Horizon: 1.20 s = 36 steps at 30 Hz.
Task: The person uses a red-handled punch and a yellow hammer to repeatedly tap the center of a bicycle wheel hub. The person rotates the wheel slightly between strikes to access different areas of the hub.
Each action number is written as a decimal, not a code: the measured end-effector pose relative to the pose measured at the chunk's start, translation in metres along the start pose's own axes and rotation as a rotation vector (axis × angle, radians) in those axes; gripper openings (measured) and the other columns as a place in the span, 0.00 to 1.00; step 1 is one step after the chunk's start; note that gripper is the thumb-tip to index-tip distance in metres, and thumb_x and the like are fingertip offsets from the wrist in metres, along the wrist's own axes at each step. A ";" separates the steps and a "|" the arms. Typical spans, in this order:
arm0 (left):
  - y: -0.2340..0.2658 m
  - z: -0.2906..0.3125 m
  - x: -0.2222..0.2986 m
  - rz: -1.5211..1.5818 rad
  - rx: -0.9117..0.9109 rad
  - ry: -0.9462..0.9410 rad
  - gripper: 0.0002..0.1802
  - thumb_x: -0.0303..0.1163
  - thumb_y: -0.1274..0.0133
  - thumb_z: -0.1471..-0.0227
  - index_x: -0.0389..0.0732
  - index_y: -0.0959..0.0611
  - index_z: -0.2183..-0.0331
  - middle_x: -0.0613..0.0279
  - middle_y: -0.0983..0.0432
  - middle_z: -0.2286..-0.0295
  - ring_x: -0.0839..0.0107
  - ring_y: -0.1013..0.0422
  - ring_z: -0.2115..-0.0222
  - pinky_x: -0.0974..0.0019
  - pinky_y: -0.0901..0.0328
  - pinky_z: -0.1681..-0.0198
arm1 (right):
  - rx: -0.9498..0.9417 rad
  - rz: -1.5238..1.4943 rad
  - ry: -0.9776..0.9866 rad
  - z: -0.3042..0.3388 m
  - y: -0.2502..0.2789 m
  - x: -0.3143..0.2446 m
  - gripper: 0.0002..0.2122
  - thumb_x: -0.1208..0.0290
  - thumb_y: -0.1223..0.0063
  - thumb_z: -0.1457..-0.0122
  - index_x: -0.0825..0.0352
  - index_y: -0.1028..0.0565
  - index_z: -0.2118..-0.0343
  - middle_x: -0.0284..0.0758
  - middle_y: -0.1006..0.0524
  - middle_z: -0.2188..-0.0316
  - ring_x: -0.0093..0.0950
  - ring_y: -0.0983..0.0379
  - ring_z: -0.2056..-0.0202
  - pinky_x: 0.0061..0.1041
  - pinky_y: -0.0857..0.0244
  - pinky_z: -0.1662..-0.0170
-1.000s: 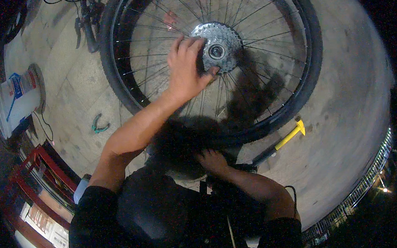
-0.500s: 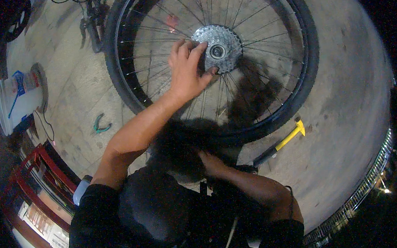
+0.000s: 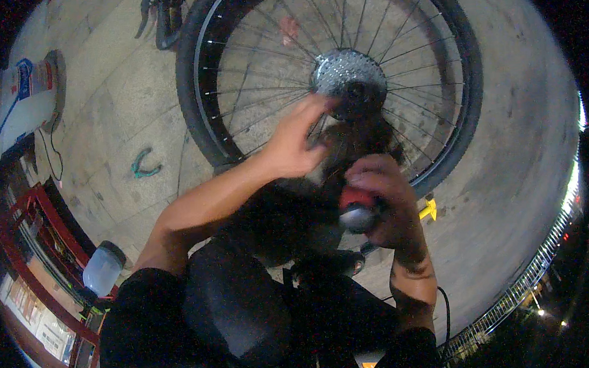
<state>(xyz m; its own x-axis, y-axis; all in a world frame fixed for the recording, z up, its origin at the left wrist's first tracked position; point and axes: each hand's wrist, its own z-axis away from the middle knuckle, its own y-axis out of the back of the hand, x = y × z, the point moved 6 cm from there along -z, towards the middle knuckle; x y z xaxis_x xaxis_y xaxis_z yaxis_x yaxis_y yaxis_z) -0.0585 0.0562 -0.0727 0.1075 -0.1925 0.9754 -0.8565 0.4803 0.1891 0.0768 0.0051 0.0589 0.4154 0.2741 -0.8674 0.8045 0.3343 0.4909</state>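
Spreading over the floor (image 3: 515,108) at upper middle, the wheel (image 3: 190,90) carries a cassette (image 3: 347,68) at its hub; the left hand (image 3: 298,139), blurred, has its grip apart at the cassette's lower-left edge, contact unclear; the right hand (image 3: 395,196) clamps its grip around a red-and-silver object (image 3: 357,206); pliers (image 3: 146,165) lie farther left.

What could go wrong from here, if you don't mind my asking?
The left hand is close to the toothed cassette, so it might get scraped. The blurred red-and-silver object in the right hand could slip and strike the wheel.
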 end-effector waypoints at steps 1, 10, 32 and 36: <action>0.003 0.009 0.002 0.184 -0.079 0.035 0.35 0.25 0.40 0.59 0.37 0.31 0.46 0.50 0.29 0.55 0.59 0.32 0.51 0.61 0.37 0.50 | -0.046 0.159 0.090 -0.009 -0.002 -0.012 0.22 0.81 0.39 0.59 0.58 0.26 0.57 0.36 0.26 0.62 0.36 0.29 0.58 0.37 0.37 0.53; 0.056 0.044 0.044 0.777 -0.120 0.449 0.44 0.57 0.47 0.48 0.30 0.35 0.43 0.50 0.34 0.47 0.64 0.35 0.47 0.62 0.40 0.44 | 0.119 0.462 0.170 -0.034 -0.058 0.002 0.12 0.64 0.48 0.49 0.48 0.22 0.60 0.26 0.27 0.61 0.30 0.33 0.54 0.39 0.43 0.50; 0.087 0.016 0.063 0.086 0.128 0.331 0.26 0.32 0.41 0.49 0.31 0.26 0.50 0.59 0.25 0.60 0.72 0.30 0.59 0.68 0.35 0.53 | 0.269 0.343 0.042 -0.060 -0.046 0.003 0.20 0.74 0.45 0.50 0.50 0.25 0.53 0.31 0.28 0.56 0.35 0.35 0.51 0.39 0.43 0.51; 0.092 0.009 0.063 0.100 0.097 0.423 0.18 0.27 0.47 0.48 0.30 0.23 0.55 0.65 0.24 0.69 0.81 0.32 0.72 0.75 0.35 0.68 | 0.264 0.327 0.177 -0.011 -0.009 -0.003 0.22 0.76 0.42 0.53 0.54 0.26 0.52 0.37 0.28 0.54 0.39 0.33 0.52 0.39 0.37 0.51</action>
<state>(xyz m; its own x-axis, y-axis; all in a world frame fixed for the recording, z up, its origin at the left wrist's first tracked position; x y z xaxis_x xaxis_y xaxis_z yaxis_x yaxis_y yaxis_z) -0.1354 0.0811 0.0049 0.2012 0.2273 0.9528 -0.9146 0.3919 0.0996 0.0640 0.0111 0.0583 0.6050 0.4843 -0.6320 0.7337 -0.0306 0.6788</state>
